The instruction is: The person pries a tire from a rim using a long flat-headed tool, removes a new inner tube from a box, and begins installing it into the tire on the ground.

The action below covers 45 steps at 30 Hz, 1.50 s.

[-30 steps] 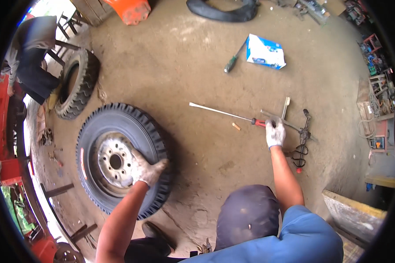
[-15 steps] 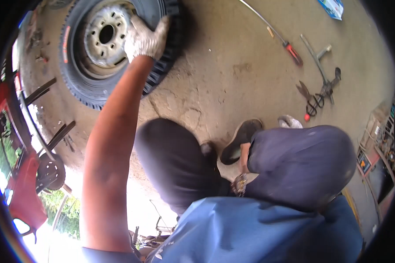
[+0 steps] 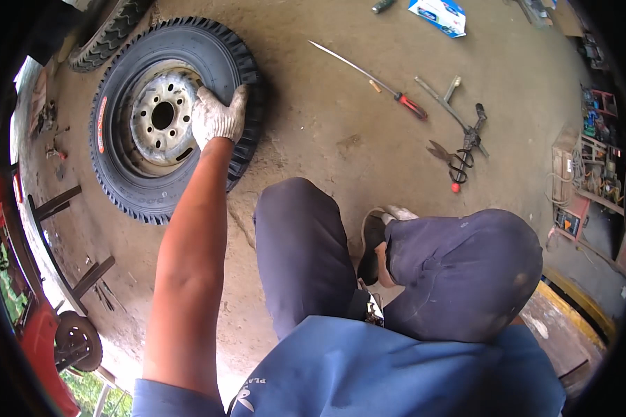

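Note:
My left hand (image 3: 217, 115), in a white knit glove, grips the right side of a mounted truck tyre (image 3: 153, 191) lying flat, its fingers by the inner edge, thumb toward the tread. The pale steel rim (image 3: 146, 115) has a hub hole and several smaller holes. Only a bit of my gloved right hand (image 3: 400, 212) shows behind my bent right knee, beside my shoe; what it holds is hidden. A red-handled screwdriver (image 3: 410, 104) lies right of the wheel, with a cross wrench (image 3: 435, 97), black-handled scissors (image 3: 459, 167) and a red-knobbed tool (image 3: 456, 187) near it.
A second tyre (image 3: 108, 35) is at top left. A blue-and-white package (image 3: 438, 15) and green-handled tool (image 3: 382, 5) lie at the top. Red machinery (image 3: 38, 333) and dark metal bars (image 3: 90, 278) line the left. Crates and tools (image 3: 570, 187) crowd the right, above a yellow-edged board (image 3: 570, 306).
My right hand has left the screwdriver and dropped behind my knee. My view has swung about, and my knees now show below the wheel. My left hand stays on the tyre.

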Available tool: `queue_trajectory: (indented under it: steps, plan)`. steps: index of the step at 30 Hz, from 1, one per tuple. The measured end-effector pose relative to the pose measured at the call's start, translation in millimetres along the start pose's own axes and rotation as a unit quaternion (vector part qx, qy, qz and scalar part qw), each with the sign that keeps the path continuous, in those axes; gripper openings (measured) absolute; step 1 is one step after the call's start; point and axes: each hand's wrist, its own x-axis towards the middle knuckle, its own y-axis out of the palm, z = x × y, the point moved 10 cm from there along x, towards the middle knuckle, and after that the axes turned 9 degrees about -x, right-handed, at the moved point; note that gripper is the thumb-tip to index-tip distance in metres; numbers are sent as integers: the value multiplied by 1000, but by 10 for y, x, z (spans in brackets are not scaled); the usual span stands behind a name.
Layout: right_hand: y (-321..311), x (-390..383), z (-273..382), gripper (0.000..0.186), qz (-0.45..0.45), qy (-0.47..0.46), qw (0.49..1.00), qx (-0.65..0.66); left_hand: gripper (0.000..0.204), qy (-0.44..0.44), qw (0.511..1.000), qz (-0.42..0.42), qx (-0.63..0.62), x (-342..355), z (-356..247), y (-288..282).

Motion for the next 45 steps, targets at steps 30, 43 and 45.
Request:
queue_trajectory:
  steps: [30,43,45]
  plan:
    - [154,325,242,39,-66,-57,996,-13,89,41,997,-64,-14,-105,-50,-191]
    - [66,282,119,40,-84,-60,994,-31,94,44,998,-33,-38,-170,9,-231]
    - [62,275,98,40,-84,-61,994,-35,94,45,998,-26,-34,-214,69,-235]
